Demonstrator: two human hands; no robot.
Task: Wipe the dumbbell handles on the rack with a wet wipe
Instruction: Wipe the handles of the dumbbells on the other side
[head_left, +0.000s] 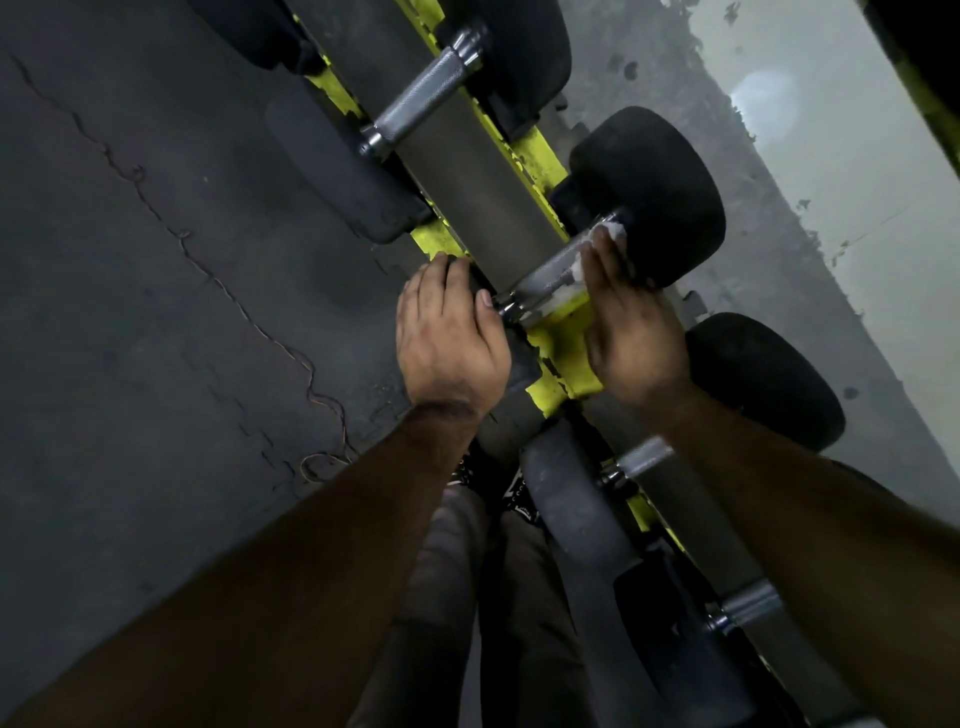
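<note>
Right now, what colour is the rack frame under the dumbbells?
Yellow-green, paint chipped, on the rack frame; head view.

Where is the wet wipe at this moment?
In the head view, right of centre, the wet wipe lies on the middle dumbbell handle, under the right hand's fingers, beside the black weight head.
</note>
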